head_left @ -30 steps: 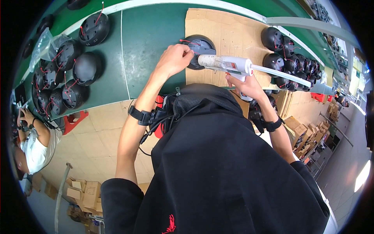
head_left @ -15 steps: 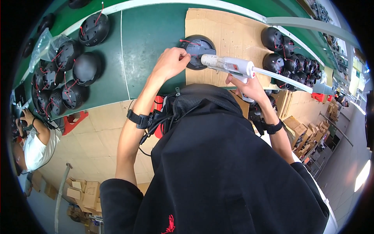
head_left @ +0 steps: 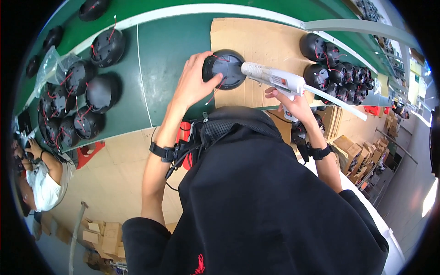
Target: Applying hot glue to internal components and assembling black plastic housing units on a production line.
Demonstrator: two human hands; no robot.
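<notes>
A black round housing [head_left: 230, 72] with a grey inner plate and thin red wires sits at the left edge of the cardboard sheet [head_left: 266, 41]. My left hand [head_left: 193, 82] wraps round its left side, with the thumb over the plate. In my right hand [head_left: 293, 101] is a white hot glue gun [head_left: 277, 79], a pale glue stick [head_left: 337, 101] jutting out of its rear. The gun's tip comes up to the housing's right rim; whether it touches I cannot tell. No glue can be made out.
Several similar black housings [head_left: 101, 93] with red wires crowd the green table's left end, beside a clear plastic bag [head_left: 54, 68]. More housings [head_left: 316, 75] stand in rows at the right. A metal bar [head_left: 353, 26] crosses the far right. Another person [head_left: 46, 183] works at the left.
My left hand has gone from a pinch near the housing's lower left edge to a grip round its left side. A red wire now hangs over the near rim. The glue gun stays close by.
</notes>
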